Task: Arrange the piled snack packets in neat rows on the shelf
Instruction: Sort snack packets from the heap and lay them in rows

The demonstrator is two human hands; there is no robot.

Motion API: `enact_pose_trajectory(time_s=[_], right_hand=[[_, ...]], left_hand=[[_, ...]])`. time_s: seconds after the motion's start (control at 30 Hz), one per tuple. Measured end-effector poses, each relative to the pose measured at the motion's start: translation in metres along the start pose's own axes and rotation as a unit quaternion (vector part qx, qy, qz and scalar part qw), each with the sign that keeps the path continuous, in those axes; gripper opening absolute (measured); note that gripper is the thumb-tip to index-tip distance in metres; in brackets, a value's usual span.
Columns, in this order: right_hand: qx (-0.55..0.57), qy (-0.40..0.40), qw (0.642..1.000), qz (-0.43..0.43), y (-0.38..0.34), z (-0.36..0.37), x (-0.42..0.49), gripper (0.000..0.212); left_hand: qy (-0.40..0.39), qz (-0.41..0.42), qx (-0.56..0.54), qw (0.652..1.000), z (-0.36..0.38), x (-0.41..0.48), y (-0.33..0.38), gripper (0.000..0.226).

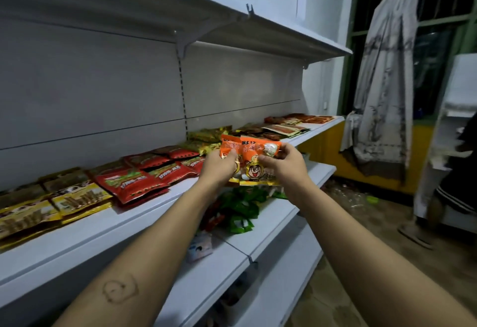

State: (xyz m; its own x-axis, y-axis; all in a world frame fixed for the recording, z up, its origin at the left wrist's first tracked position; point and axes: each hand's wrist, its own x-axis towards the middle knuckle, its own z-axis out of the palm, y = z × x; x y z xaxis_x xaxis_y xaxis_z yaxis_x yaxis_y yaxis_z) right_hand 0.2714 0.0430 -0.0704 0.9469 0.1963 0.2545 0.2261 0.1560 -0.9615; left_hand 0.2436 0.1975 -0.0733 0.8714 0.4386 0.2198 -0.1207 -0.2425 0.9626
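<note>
Two orange snack packets with a cartoon face are held up in front of the white middle shelf point(108, 226). My left hand point(219, 165) grips the left orange packet point(227, 146). My right hand point(282, 163) pinches the right orange packet point(254, 156), which overlaps the left one. Rows of packets lie flat on the shelf: yellow-brown ones point(77, 199) at the left, red ones point(129, 182) in the middle, gold-green ones point(206, 135) behind my hands, brown and red ones point(284, 128) farther right.
On the lower shelf point(278, 213) lies a loose pile of green packets point(240, 205) and a pale packet point(200, 246). An upper shelf point(232, 27) overhangs. At the right hang a curtain point(382, 73) and stands a person point(454, 192) beside another white shelf unit.
</note>
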Motion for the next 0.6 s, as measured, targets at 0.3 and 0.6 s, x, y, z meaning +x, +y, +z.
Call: enact_pose_trajectory(time_s=[0.3, 0.6], right_hand=[[0.033, 0.074, 0.996, 0.03, 0.011, -0.052, 0.044, 0.026], [0.03, 0.102, 0.993, 0.058, 0.035, -0.101, 0.164, 0.015]], left_hand=[[-0.18, 0.006, -0.012, 0.984, 0.076, 0.038, -0.003, 0.045], [-0.215, 0.01, -0.054, 0.975, 0.14, 0.137, -0.027, 0.066]])
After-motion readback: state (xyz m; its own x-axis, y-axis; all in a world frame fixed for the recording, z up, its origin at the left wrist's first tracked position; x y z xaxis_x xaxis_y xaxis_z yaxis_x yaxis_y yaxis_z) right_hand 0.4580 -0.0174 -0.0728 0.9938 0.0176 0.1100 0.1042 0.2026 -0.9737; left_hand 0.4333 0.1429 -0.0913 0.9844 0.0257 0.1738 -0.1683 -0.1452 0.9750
